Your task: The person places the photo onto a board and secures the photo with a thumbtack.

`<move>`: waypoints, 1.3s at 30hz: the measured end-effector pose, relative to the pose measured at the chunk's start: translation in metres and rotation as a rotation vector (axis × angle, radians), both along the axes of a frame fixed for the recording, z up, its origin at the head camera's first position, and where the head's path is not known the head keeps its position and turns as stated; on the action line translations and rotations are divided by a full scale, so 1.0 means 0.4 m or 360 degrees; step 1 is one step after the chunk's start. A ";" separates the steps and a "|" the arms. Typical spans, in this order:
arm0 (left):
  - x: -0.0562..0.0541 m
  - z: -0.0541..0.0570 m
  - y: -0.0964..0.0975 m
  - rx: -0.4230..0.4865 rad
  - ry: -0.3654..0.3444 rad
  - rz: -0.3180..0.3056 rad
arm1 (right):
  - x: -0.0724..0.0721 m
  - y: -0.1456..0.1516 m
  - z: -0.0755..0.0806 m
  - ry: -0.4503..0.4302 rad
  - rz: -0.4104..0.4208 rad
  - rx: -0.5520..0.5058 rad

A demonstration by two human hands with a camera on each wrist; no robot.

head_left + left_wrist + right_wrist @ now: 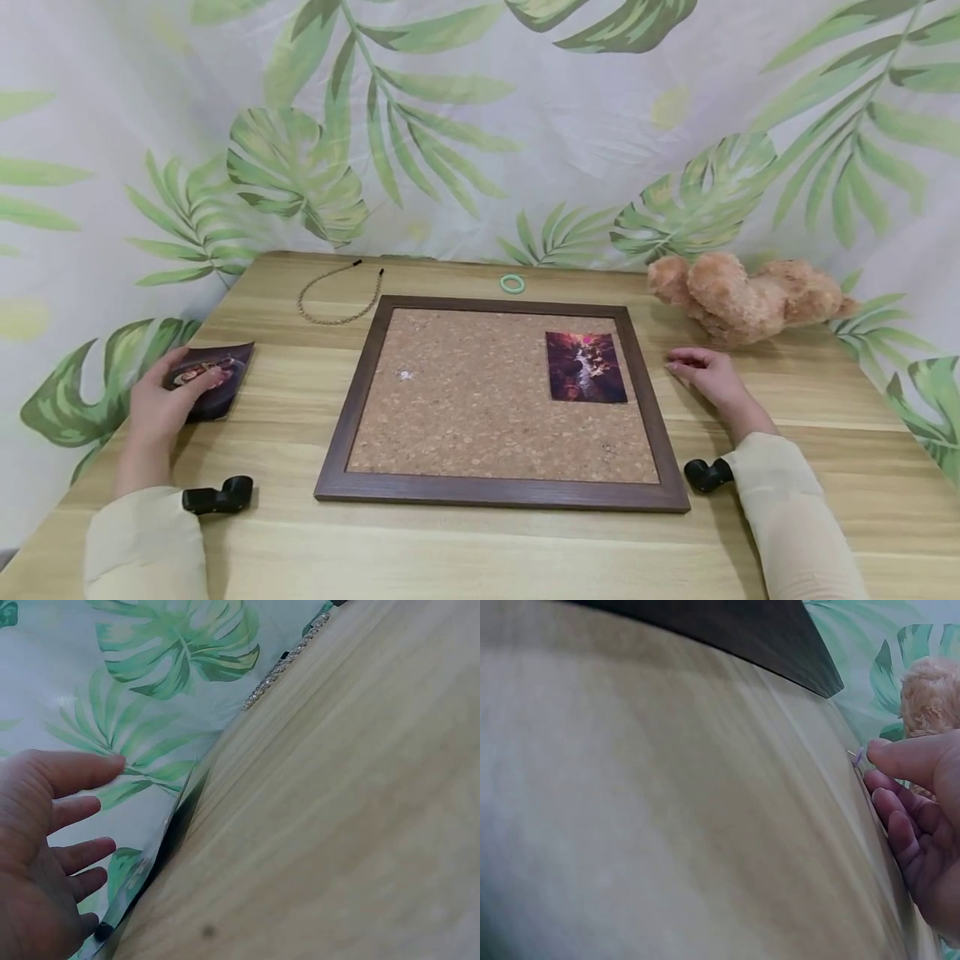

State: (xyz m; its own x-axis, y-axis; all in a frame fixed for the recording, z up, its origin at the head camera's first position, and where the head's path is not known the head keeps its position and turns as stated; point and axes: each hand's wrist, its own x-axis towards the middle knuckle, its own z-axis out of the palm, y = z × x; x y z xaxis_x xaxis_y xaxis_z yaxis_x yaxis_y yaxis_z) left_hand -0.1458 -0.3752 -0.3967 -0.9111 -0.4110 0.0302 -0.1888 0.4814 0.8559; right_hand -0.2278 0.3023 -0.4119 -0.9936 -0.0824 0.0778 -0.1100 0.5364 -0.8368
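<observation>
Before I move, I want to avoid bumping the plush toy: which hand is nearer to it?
Right. The right hand is just on the near side of the plush toy; the left hand is far off, across the board, by the left picture.

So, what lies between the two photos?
In the head view: tabletop, the left side of the brown frame, then corkboard bearing a small whitish cluster.
</observation>
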 end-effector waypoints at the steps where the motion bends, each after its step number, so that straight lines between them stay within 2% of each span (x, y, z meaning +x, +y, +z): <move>1: -0.002 -0.002 -0.002 -0.0034 -0.0001 -0.0005 | 0.001 -0.001 0.000 -0.0002 -0.0009 -0.0001; 8: -0.010 -0.011 -0.008 -0.0312 -0.0054 -0.0132 | 0.004 0.000 0.000 0.0002 -0.0027 0.0082; 11: -0.014 -0.019 -0.012 -0.0533 -0.0120 -0.0190 | 0.001 -0.004 0.000 0.0035 -0.0015 0.0149; 14: -0.017 -0.022 -0.011 -0.0735 -0.0186 -0.0200 | -0.003 -0.007 0.000 0.0063 -0.0011 0.0224; 16: -0.016 -0.019 -0.004 -0.0789 -0.0215 -0.0188 | -0.006 -0.007 -0.002 0.0064 -0.0020 0.0256; 23: -0.001 -0.002 0.009 -0.0764 -0.0368 -0.0106 | -0.013 -0.011 -0.006 0.0061 -0.0030 0.0298; 27: 0.002 0.001 0.005 -0.0767 -0.0373 -0.0097 | -0.013 -0.015 -0.003 0.0056 -0.0020 0.0305; 32: 0.001 0.008 0.000 -0.0721 -0.0299 -0.0201 | -0.009 -0.021 0.000 0.0053 -0.0031 0.0296; 35: 0.001 0.015 -0.003 -0.0645 -0.0344 -0.0269 | -0.007 -0.023 0.000 0.0077 -0.0052 0.0290; 39: 0.002 0.023 0.000 -0.0555 -0.0422 -0.0291 | -0.005 -0.022 -0.003 0.0101 -0.0088 0.0274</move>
State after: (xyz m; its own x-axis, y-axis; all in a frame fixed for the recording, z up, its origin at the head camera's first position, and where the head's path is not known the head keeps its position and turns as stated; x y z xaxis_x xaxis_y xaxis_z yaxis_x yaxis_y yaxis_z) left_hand -0.1450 -0.3753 -0.3875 -0.9626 -0.2498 -0.1054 -0.2642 0.7773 0.5710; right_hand -0.2297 0.2935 -0.4130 -0.9905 -0.0452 0.1298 -0.1259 0.6775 -0.7246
